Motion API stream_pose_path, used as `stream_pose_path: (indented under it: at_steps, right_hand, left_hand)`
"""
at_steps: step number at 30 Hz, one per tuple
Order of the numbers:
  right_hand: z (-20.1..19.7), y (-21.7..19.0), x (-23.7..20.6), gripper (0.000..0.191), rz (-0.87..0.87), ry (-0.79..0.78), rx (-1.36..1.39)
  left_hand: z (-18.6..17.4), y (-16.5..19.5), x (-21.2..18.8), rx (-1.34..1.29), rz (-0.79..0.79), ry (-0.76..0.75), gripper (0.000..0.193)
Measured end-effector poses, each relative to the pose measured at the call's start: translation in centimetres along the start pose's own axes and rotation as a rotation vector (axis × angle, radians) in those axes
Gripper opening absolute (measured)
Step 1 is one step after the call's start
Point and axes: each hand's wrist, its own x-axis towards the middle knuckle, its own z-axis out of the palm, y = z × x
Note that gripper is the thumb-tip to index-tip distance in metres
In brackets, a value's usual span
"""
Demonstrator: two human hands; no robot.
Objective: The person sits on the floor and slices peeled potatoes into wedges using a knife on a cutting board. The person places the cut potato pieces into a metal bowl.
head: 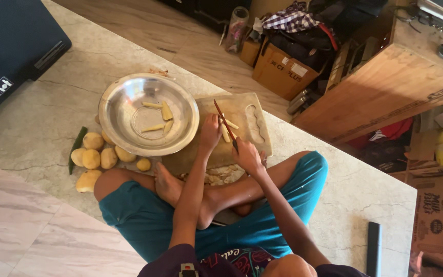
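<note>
I sit cross-legged on the floor, cutting board before me. My right hand grips the knife, blade over potato strips; my left hand pins them steady. Steel bowl sits beside, collecting cut pieces; peeled potatoes wait nearby.

The person wears teal shorts across the lower middle of the frame and a dark purple printed top at the bottom edge, arms and feet bare.

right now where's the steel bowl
In the head view the steel bowl sits on the floor left of the cutting board, with peeled potatoes beside it.
</note>
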Motion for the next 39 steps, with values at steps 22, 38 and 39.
stream_pose_path:
  at_steps: [22, 38, 39]
  right_hand:
    - [0.7, -1.2, 0.3, 0.023, 0.028, 0.024, 0.075]
    - [1.5, -0.9, 0.0, 0.025, 0.005, 0.061, 0.069]
    - [1.6, -0.8, -0.1, 0.026, -0.001, 0.067, 0.083]
  left_hand:
    - [-0.2, -0.5, 0.7, -0.084, 0.004, 0.103, 0.03]
    - [-0.3, -0.6, 0.8, -0.096, 0.001, 0.1, 0.02]
    - [-0.3, -0.6, 0.8, -0.106, -0.019, 0.095, 0.018]
